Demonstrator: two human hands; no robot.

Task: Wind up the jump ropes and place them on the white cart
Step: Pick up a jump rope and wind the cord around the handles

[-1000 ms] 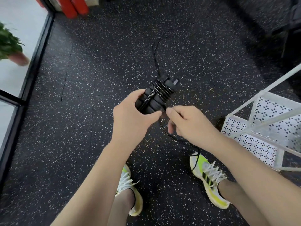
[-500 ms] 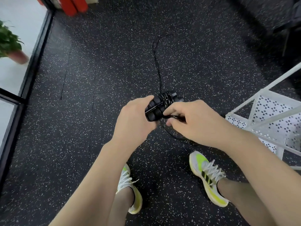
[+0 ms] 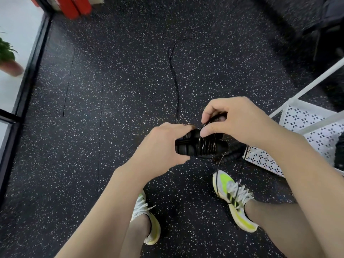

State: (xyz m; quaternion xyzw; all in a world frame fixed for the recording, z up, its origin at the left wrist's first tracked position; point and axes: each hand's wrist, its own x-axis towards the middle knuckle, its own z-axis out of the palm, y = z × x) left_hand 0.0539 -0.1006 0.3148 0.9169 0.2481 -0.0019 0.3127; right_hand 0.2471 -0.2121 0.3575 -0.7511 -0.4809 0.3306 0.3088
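Observation:
Two black jump rope handles (image 3: pixel 188 146) lie side by side with thin black cord (image 3: pixel 207 145) wound round their middle. My left hand (image 3: pixel 160 146) grips the handles at their left end. Above the bundle, my right hand (image 3: pixel 234 121) pinches the cord between thumb and fingers. The loose cord (image 3: pixel 174 75) trails away across the floor, and a short piece hangs down toward my right shoe. The white cart (image 3: pixel 297 120) with perforated shelves stands at the right, just beyond my right hand.
The floor is black speckled rubber (image 3: pixel 111 90). My two white and yellow shoes (image 3: pixel 234 198) stand below the hands. A glass wall frame (image 3: pixel 24 86) runs along the left with a potted plant (image 3: pixel 7 58) behind it. Red objects (image 3: pixel 74 6) stand at the far left.
The bundle has turned from slanted to nearly level and shifted right toward the cart. My right hand has risen from below the handles to above them, carrying the cord over.

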